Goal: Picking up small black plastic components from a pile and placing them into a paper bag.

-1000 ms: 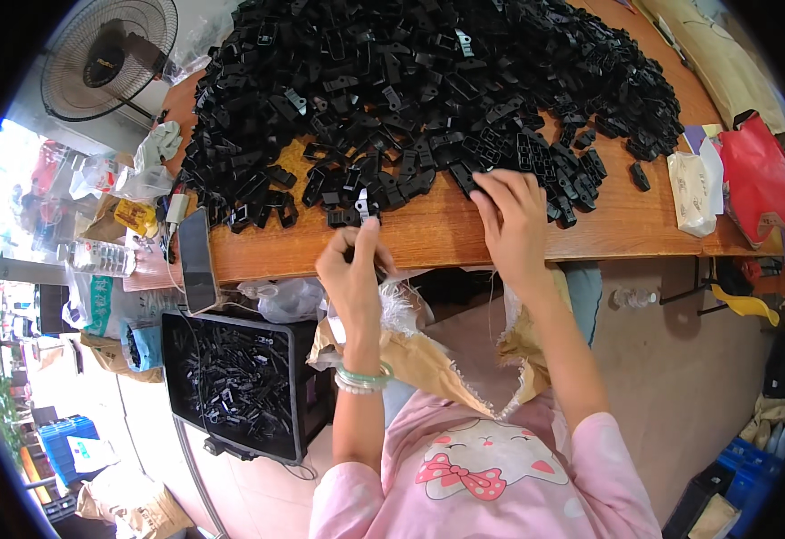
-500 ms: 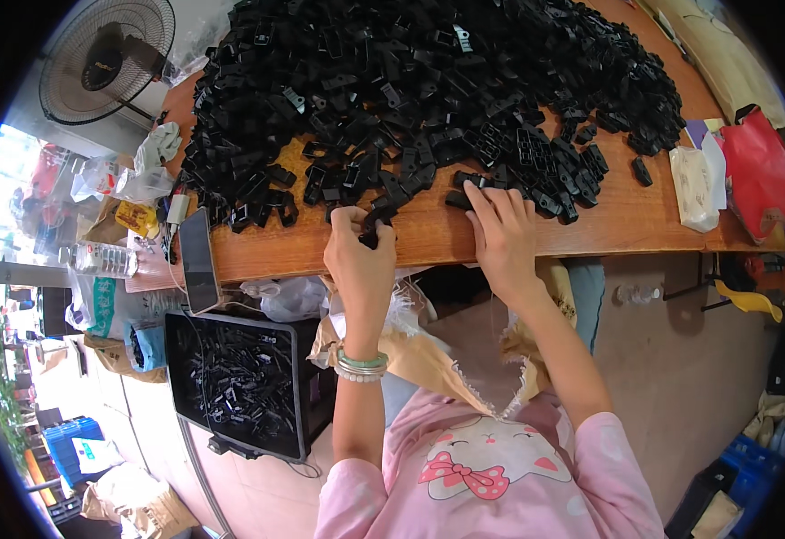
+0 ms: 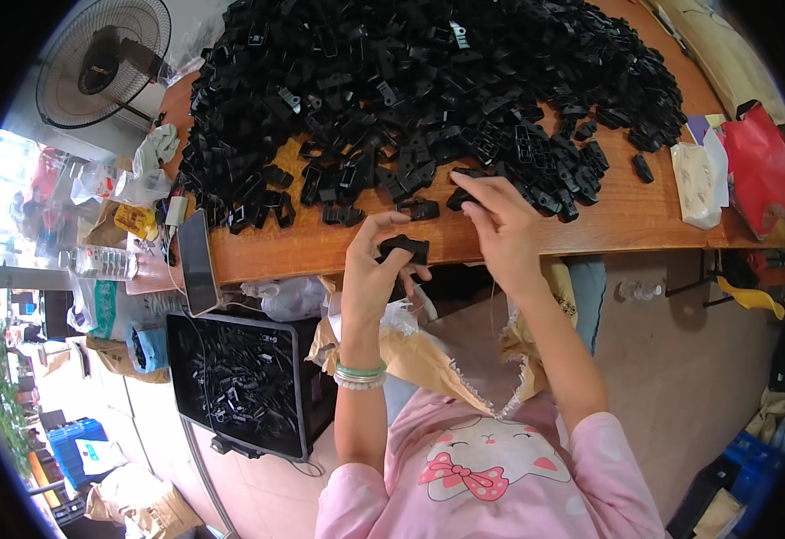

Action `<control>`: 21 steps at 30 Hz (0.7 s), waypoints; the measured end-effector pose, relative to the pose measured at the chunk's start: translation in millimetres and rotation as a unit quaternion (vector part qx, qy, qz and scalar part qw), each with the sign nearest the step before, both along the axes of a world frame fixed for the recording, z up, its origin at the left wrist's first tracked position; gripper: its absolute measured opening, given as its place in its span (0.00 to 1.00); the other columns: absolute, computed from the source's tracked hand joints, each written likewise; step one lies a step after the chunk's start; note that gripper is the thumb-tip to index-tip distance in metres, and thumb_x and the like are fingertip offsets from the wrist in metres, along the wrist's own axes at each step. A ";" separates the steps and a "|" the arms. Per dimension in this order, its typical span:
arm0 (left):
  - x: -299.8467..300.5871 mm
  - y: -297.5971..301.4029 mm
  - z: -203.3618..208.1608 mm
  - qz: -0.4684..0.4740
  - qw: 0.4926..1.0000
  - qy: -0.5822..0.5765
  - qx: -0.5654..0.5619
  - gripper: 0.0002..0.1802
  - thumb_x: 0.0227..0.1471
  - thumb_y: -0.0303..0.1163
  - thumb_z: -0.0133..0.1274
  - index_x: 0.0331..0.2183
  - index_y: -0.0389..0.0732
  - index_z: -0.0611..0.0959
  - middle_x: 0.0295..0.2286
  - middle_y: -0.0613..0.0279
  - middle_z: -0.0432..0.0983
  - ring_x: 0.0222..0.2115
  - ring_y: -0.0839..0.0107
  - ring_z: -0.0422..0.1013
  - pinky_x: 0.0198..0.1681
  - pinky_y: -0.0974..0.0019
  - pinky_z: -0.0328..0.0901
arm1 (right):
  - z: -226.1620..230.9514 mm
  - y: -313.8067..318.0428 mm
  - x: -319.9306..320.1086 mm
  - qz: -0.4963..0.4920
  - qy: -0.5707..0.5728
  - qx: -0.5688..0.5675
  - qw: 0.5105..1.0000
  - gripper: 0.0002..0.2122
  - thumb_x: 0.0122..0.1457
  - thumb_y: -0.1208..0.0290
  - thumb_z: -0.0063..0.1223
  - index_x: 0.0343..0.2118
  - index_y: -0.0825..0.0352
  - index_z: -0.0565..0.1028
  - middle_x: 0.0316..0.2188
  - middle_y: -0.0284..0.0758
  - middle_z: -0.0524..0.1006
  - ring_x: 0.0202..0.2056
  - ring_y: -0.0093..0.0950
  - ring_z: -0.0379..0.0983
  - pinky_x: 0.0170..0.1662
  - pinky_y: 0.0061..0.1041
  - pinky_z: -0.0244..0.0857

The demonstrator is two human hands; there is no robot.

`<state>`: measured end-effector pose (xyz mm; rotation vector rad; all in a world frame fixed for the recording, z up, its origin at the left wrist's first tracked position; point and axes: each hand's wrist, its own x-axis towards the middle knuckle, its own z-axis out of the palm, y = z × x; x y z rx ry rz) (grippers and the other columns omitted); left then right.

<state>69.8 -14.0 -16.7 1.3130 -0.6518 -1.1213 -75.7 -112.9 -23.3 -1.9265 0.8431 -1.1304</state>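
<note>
Between the thumb and fingers of my left hand [image 3: 370, 278] is a small black plastic part [image 3: 406, 246], held just over the table's front edge. My right hand [image 3: 511, 235] is at the near side of the big heap [image 3: 366, 90] of similar black parts. Its thumb and index finger close around another black plastic part [image 3: 462, 195] at the table surface; the fingers partly cover it. One more loose black part [image 3: 422, 209] lies just beyond the fingers of my left hand.
The heap covers much of the wooden table [image 3: 626, 235]. A phone-like dark slab [image 3: 198, 260] leans at the left edge. Below stands a black bin [image 3: 298, 395] of small black pieces. An open brown sack [image 3: 410, 352] hangs at my lap. A red bag [image 3: 763, 171] sits far right.
My left hand has drawn back slightly toward me and right, turning the black part in its fingers. A loose part now shows beyond it. My right hand's fingers have closed in on a part.
</note>
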 end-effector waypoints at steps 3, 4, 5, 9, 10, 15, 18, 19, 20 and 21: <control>-2.6 -1.1 3.4 -0.005 0.997 0.075 -0.001 0.17 0.48 0.18 0.49 0.42 0.31 0.69 0.27 0.51 0.74 0.19 0.72 0.73 0.15 0.77 0.63 | 13.2 15.1 -14.8 0.039 -0.151 0.370 0.916 0.13 0.54 0.80 0.54 0.43 0.71 0.74 0.34 0.34 0.75 0.33 0.24 0.73 0.33 0.21 0.69; -8.7 -3.9 1.9 0.009 0.995 0.094 -0.013 0.18 0.47 0.18 0.49 0.43 0.31 0.69 0.25 0.51 0.75 0.17 0.72 0.71 0.14 0.77 0.63 | 13.6 19.6 -17.9 0.039 -0.173 0.390 0.904 0.12 0.54 0.80 0.54 0.42 0.71 0.75 0.35 0.33 0.74 0.33 0.22 0.73 0.34 0.20 0.69; -12.8 -5.7 1.3 0.021 0.993 0.112 -0.025 0.19 0.47 0.19 0.50 0.44 0.31 0.68 0.24 0.50 0.75 0.14 0.72 0.70 0.13 0.77 0.62 | 13.6 23.4 -21.4 0.038 -0.195 0.410 0.890 0.11 0.54 0.79 0.55 0.41 0.71 0.75 0.35 0.33 0.74 0.33 0.21 0.73 0.35 0.19 0.69; -20.1 -6.6 12.2 -0.071 0.996 0.050 -0.008 0.21 0.47 0.19 0.51 0.45 0.27 0.69 0.23 0.49 0.76 0.13 0.74 0.69 0.13 0.78 0.61 | 5.8 29.0 -24.2 0.051 -0.231 0.269 0.934 0.09 0.53 0.77 0.57 0.38 0.71 0.77 0.38 0.32 0.73 0.33 0.18 0.70 0.36 0.16 0.65; -23.1 -6.4 14.9 -0.084 0.995 0.051 -0.007 0.20 0.48 0.19 0.51 0.45 0.27 0.70 0.25 0.49 0.76 0.15 0.73 0.71 0.13 0.78 0.61 | 5.0 29.6 -24.7 0.051 -0.213 0.263 0.940 0.09 0.53 0.77 0.57 0.37 0.70 0.77 0.38 0.31 0.73 0.33 0.17 0.68 0.36 0.15 0.63; -30.5 0.0 23.2 -0.091 0.996 -0.004 -0.002 0.16 0.49 0.19 0.52 0.43 0.26 0.73 0.27 0.51 0.78 0.18 0.73 0.74 0.13 0.80 0.60 | 0.6 33.9 -21.3 0.042 -0.146 0.227 0.962 0.10 0.51 0.74 0.59 0.37 0.69 0.78 0.39 0.29 0.72 0.31 0.15 0.61 0.36 0.15 0.56; -30.7 2.0 25.4 -0.099 0.995 -0.026 0.008 0.16 0.50 0.19 0.52 0.43 0.27 0.74 0.27 0.53 0.78 0.19 0.74 0.74 0.13 0.80 0.59 | -1.5 37.3 -19.4 0.035 -0.191 0.230 0.954 0.10 0.51 0.73 0.60 0.37 0.69 0.78 0.40 0.29 0.73 0.31 0.15 0.61 0.36 0.15 0.57; -30.8 2.5 26.1 -0.106 0.994 -0.028 0.013 0.16 0.50 0.19 0.51 0.43 0.27 0.74 0.27 0.54 0.78 0.19 0.74 0.74 0.13 0.80 0.59 | -3.0 37.6 -19.7 0.035 -0.193 0.231 0.953 0.10 0.51 0.73 0.59 0.37 0.69 0.78 0.40 0.30 0.73 0.31 0.16 0.62 0.36 0.15 0.57; -31.7 2.7 27.2 -0.101 0.994 -0.028 0.013 0.16 0.50 0.19 0.52 0.43 0.27 0.74 0.26 0.54 0.78 0.18 0.75 0.74 0.13 0.80 0.59 | -4.5 37.6 -19.5 0.035 -0.194 0.232 0.953 0.10 0.52 0.74 0.59 0.37 0.69 0.78 0.41 0.31 0.74 0.32 0.16 0.63 0.36 0.15 0.56; -33.2 2.6 28.3 -0.097 0.995 -0.028 0.013 0.16 0.50 0.19 0.52 0.43 0.28 0.74 0.26 0.54 0.78 0.18 0.76 0.74 0.13 0.80 0.59 | -5.0 37.6 -19.5 0.035 -0.196 0.233 0.952 0.10 0.52 0.74 0.59 0.37 0.69 0.78 0.41 0.32 0.74 0.32 0.16 0.63 0.36 0.15 0.56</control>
